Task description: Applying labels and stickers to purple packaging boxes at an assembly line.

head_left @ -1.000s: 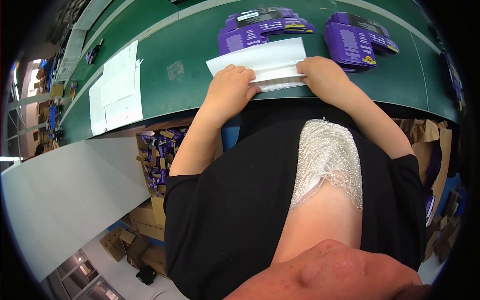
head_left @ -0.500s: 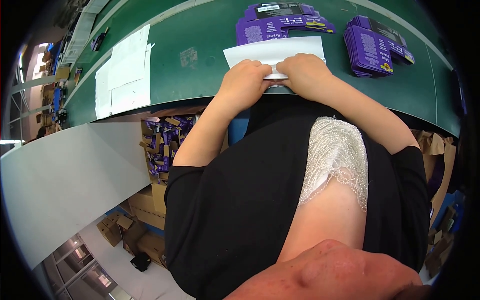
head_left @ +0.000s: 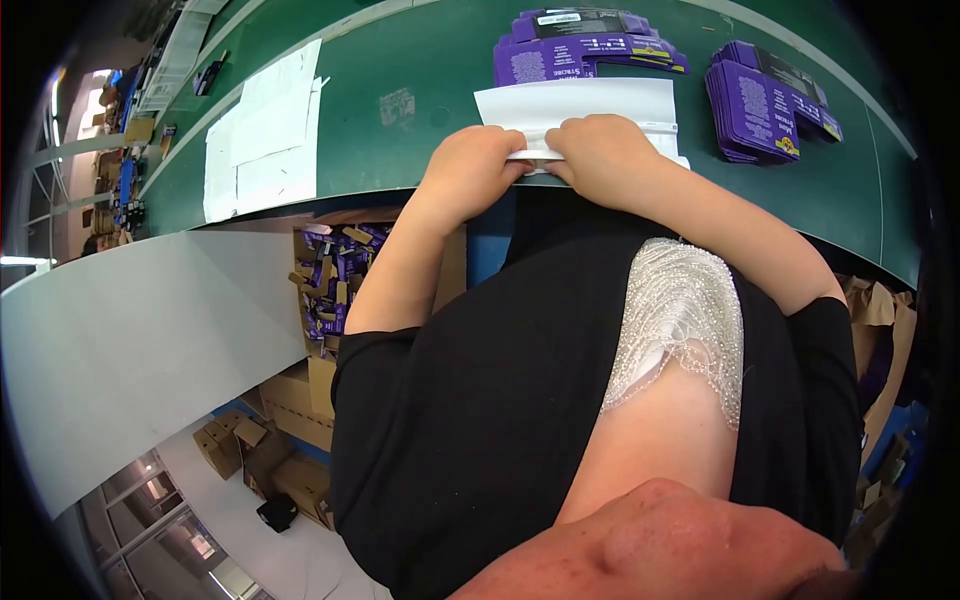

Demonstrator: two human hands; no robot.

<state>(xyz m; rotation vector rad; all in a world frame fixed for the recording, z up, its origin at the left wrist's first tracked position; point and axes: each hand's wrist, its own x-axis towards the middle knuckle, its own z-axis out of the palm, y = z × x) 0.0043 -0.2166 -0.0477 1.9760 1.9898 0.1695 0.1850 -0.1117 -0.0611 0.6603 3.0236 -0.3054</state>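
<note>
A white sheet of paper (head_left: 580, 102) lies at the near edge of the green table, its near part folded over into a narrow strip. My left hand (head_left: 472, 170) pinches the left end of this strip, thumb below and fingers on top. Close beside it, my right hand (head_left: 608, 160) is closed on the strip as well, the thumb under the edge. The right part of the sheet passes beneath my right hand and wrist. Just beyond the paper sits a stack of flat purple cartons (head_left: 540, 66), partly covered by the sheet's far edge.
A second stack of purple cartons (head_left: 745, 110) stands to the right on the green table (head_left: 400, 150). Several white sheets (head_left: 275, 130) lie at the left. Under the table, a cardboard box holds many purple cartons (head_left: 335, 280). A pale panel (head_left: 150, 340) extends at left.
My left hand has slid left along the paper, so more of the folded strip shows between my hands. The whole view has shifted slightly.
</note>
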